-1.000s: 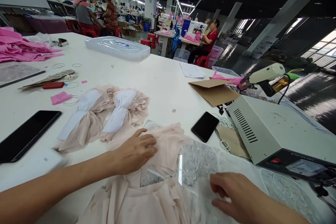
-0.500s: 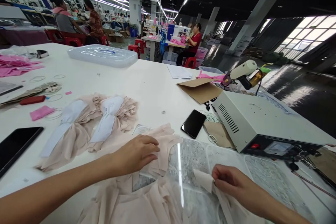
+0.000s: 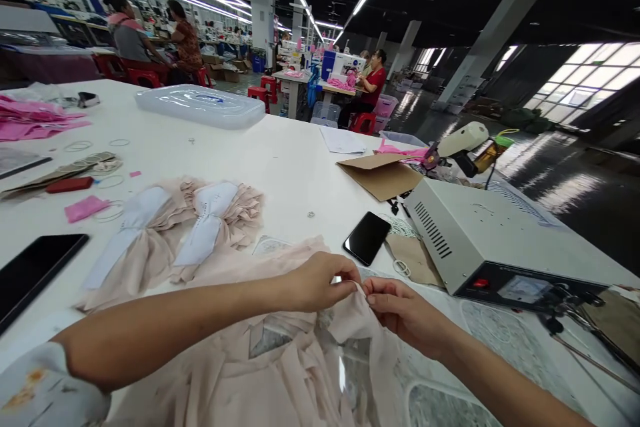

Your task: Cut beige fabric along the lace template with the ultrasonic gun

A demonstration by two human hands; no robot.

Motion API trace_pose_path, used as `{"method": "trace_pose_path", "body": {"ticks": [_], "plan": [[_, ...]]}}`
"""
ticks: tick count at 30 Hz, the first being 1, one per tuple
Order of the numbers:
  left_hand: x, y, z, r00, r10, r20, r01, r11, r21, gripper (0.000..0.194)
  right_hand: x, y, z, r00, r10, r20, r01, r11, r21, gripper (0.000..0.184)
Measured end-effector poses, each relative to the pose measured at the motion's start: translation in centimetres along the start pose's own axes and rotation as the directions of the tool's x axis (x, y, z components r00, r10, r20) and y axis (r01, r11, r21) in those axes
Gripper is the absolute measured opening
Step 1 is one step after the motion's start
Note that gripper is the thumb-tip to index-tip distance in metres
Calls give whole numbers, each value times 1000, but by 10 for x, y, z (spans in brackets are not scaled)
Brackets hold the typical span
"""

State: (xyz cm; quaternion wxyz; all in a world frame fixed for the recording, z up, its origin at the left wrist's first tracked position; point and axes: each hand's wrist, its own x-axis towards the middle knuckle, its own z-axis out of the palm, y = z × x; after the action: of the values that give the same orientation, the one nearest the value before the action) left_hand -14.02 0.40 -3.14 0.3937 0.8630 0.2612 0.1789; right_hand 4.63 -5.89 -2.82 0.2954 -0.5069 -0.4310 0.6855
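A pile of pale pink fabric pieces (image 3: pixel 280 367) lies on the white table (image 3: pixel 280 153) right in front of me. My left hand (image 3: pixel 320 283) and my right hand (image 3: pixel 400 310) meet above it, both pinching the top edge of one pale pink piece (image 3: pixel 357 323) and lifting it slightly. A clear plastic sheet (image 3: pixel 450 373) lies under the fabric. Two pleated pale pink pieces with white paper patterns (image 3: pixel 175 230) lie to the left.
A grey machine box (image 3: pixel 495 240) stands at the right, with a black phone (image 3: pixel 367 238) beside it and a handheld tool (image 3: pixel 463 143) behind. A dark tablet (image 3: pixel 30 273) is at the left. Cardboard (image 3: pixel 383 173), a clear tray (image 3: pixel 200 105) and pink fabric (image 3: pixel 30 121) lie farther off. People sit at sewing tables beyond.
My left hand left the flat fabric and moved right to meet my right hand. Both now pinch the same piece, raised off the pile.
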Motion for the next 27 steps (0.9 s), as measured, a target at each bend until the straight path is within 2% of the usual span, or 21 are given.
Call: {"method": "trace_pose_path", "body": {"ticks": [5, 9, 11, 14, 18, 21, 24, 27], "plan": [[-3, 5, -10, 992, -100, -83, 101, 995, 9, 13, 10, -3, 8, 997, -75, 9, 75, 997, 4, 31], [0, 11, -21, 967, -171, -190, 177, 984, 15, 16, 20, -5, 19, 971, -222, -91, 192, 946, -260, 21], [0, 15, -30, 957, -196, -214, 200, 980, -1, 16, 24, -3, 22, 960, -241, -145, 175, 915, -364, 12], [-5, 19, -47, 941, -229, -248, 233, 972, -16, 19, 26, 1, 16, 964, -209, -162, 131, 909, -395, 5], [-19, 16, -69, 901, -250, -354, 274, 961, 19, 15, 27, 3, 3, 958, -213, -190, 116, 900, -420, 11], [-26, 12, -78, 884, -249, -396, 289, 956, 46, 11, 27, 1, 2, 937, -267, -227, 145, 886, -441, 22], [-27, 14, -74, 892, -223, -393, 271, 960, 72, 9, 29, -2, 17, 910, -333, -246, 189, 862, -470, 39], [-22, 22, -63, 899, -193, -392, 243, 966, 84, 9, 35, 1, 42, 870, -428, -245, 235, 796, -558, 52]]}}
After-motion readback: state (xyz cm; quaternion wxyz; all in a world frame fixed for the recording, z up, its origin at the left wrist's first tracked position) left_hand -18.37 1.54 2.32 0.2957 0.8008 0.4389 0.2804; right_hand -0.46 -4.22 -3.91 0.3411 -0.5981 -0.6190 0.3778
